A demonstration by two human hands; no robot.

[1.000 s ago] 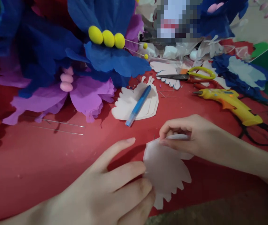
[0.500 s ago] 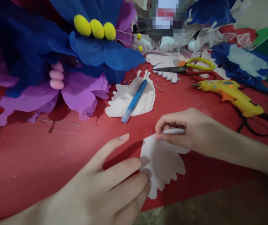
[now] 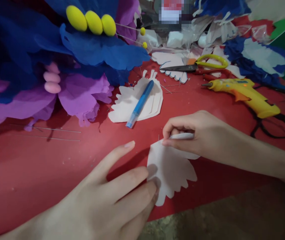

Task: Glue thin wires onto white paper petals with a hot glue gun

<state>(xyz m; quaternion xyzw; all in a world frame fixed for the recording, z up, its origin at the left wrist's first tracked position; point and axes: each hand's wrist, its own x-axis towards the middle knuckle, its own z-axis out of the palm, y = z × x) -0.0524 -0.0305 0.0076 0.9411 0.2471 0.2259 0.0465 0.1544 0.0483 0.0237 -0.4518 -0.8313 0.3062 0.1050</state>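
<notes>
A white scalloped wing-shaped cutout point(image 3: 172, 170), paper or thin fabric, lies near the front edge of the red table. My right hand point(image 3: 189, 131) pinches its upper edge between thumb and fingers. Close to that pinch, a thin wire or pin end sticks up. My left hand point(image 3: 117, 193) is spread, with its fingertips touching the cutout's left edge and the thumb raised apart. Beyond the hands, a blue pen point(image 3: 141, 103) rests on a stack of similar white cutouts point(image 3: 122, 103).
A yellow glue gun point(image 3: 242, 93) with a black cord lies at right, behind it yellow-handled scissors point(image 3: 194, 66). Blue butterfly wings point(image 3: 102, 50) and purple ones point(image 3: 80, 100) crowd the left. Thin wires point(image 3: 47, 128) lie on the red tabletop point(image 3: 32, 173).
The view has shifted slightly, so the things on the table appear a little higher and farther left. Both hands keep their pose on the white cutout.
</notes>
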